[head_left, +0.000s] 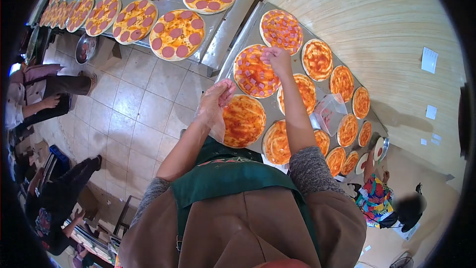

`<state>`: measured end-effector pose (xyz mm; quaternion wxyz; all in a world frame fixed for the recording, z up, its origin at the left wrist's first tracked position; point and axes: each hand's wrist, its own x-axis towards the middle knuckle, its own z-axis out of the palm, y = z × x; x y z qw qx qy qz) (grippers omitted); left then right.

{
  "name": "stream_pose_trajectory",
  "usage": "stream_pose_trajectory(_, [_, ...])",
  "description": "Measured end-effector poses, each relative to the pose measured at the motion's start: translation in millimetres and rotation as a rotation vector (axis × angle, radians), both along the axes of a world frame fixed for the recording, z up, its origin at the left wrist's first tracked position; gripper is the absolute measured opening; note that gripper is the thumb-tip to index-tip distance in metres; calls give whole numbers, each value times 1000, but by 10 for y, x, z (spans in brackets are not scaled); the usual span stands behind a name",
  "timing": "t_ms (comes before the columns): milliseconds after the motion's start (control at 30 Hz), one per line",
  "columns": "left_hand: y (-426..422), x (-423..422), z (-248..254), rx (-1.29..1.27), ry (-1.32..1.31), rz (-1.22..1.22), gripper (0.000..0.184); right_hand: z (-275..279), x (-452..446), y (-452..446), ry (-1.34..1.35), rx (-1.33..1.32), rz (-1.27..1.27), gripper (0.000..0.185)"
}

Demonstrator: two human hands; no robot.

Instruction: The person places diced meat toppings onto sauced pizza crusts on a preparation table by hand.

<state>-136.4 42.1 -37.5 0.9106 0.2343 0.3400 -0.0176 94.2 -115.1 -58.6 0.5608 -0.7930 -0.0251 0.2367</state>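
Observation:
My right hand [277, 61] is above the right edge of a sauced pizza base [257, 72], its fingertips pinched together; what they hold is too small to make out. Pink ham cubes [254, 85] are scattered over that base. My left hand [217, 100], in a clear plastic glove, curls closed at the base's lower left, with pink diced ham [228, 88] showing among its fingers. Just below is a base with sauce only [244, 121]. Beyond my right hand, another pizza [281, 31] carries ham cubes.
More sauced bases [317, 59] cover the metal table [292, 64] beside a wall. Among them stands a clear plastic tub [331, 111] with pink bits inside. Pizzas with round sausage slices [177, 34] fill another table. A metal bowl [87, 48] and several people are around.

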Motion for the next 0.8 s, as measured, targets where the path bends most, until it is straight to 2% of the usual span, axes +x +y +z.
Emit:
stream_pose_trajectory(100, [-9,16,0,17,2,-13,21,-3,-9,27,-58,-145,15,13])
stream_pose_trajectory(200, [-25,15,-6,16,-8,-21,21,-142,20,17,-372,-374,162,12])
stream_pose_trajectory(400, [-58,34,32,22,33,-20,21,-199,7,77,-500,-614,107,14])
stream_pose_trajectory(500, [-73,49,64,38,23,-21,22,251,-220,198,-532,-611,114,14])
stream_pose_trajectory(600, [-76,58,21,46,-18,-32,22,565,-614,259,-294,-170,302,15])
stream_pose_trajectory(667, [-80,66,-10,36,-38,-44,23,506,-869,228,-207,-57,483,18])
stream_pose_trajectory(767, [-107,75,-53,50,-17,-67,24,956,-1124,281,-395,-295,524,14])
stream_pose_trajectory(800, [-121,76,-74,60,-3,-74,25,902,-1149,262,-375,-306,507,12])
